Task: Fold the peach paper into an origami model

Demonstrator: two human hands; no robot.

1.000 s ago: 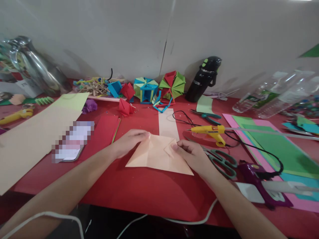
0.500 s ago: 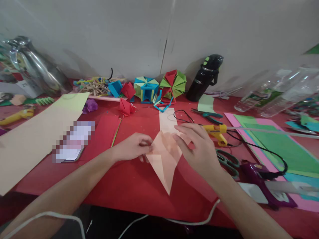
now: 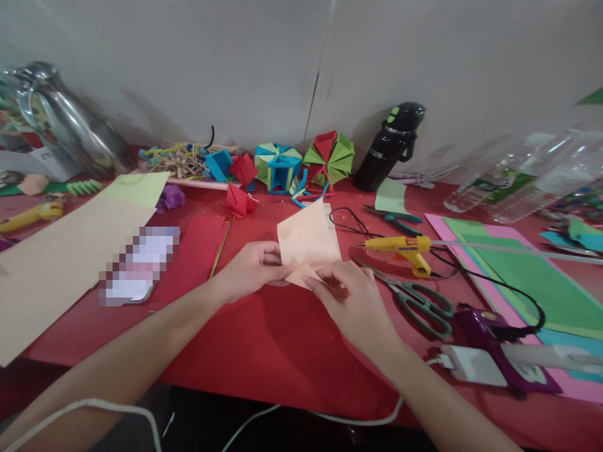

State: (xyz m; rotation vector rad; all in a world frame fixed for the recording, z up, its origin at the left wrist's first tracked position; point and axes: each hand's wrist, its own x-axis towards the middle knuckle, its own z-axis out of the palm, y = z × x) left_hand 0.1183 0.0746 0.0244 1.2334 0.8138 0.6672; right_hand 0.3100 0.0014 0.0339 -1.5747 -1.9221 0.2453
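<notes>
Your paper (image 3: pixel 307 235) points one corner away from you, long axis likewise; it's pale peach, folded at the near end, pinched by your left hand (image 3: pixel 250 270) and right hand (image 3: pixel 355 301).

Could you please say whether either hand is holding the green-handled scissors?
No, the left hand and right hand hold peach paper; the green-handled scissors lie on the table.

Phone screen (image 3: pixel 144 263) pixelated, unreadable. Right hand (image 3: pixel 360 298) hides part of peach paper (image 3: pixel 306 237). Leftmost yellow tool (image 3: pixel 32 216) cut by edge.
</notes>
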